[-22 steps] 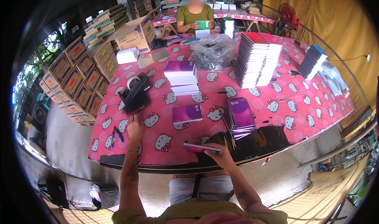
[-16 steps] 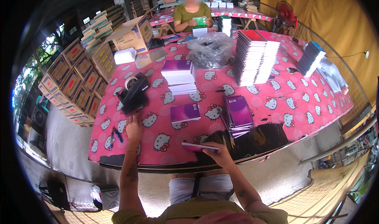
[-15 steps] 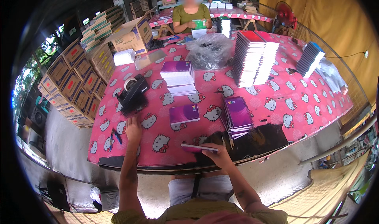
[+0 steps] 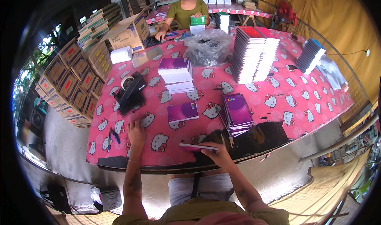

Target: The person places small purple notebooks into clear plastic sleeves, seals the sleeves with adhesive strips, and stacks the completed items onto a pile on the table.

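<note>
Notebook [image 4: 197, 147], thin with a purple cover, lay flat in the right hand [image 4: 216, 152], fingers clamped on its near edge, just above the front rim of the pink tabletop [image 4: 278, 90]. Well apart to the left, the left hand [image 4: 136, 133] rested open and flat on the cloth. Beyond them lay a single purple notebook [image 4: 182, 112], a fanned stack [image 4: 237, 113], and a black tape dispenser [image 4: 129, 91].

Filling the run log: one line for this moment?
left hand: flat on tablecloth | right hand: holds purple notebook | notebook stack: beside
</note>
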